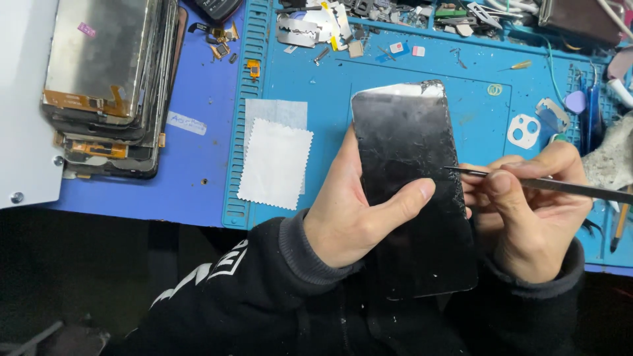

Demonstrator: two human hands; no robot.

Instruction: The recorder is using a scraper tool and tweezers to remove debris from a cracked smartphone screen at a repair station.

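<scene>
cracked black glass fills my grip: my left hand clamps the phone screen from its left edge, thumb pressed flat across the face and the other fingers hidden behind it, so the panel stands tilted up off the blue mat. my right hand sits just right of the screen, fingers pinched together on thin metal tweezers, whose dark tip touches the screen's right edge about level with my thumb tip. beyond the top of the screen, the mat's far row of tray slots holds a litter of small parts: razor blades, metal scraps, tiny chips, a green piece; i cannot tell which slot holds what. left of my left hand two white wipes lie overlapped on the mat. further left, off the mat, a stack of old screens with orange flex cables rests on the blue table. above my right hand a white camera-lens frame lies flat, with a lilac pick just past it.
</scene>
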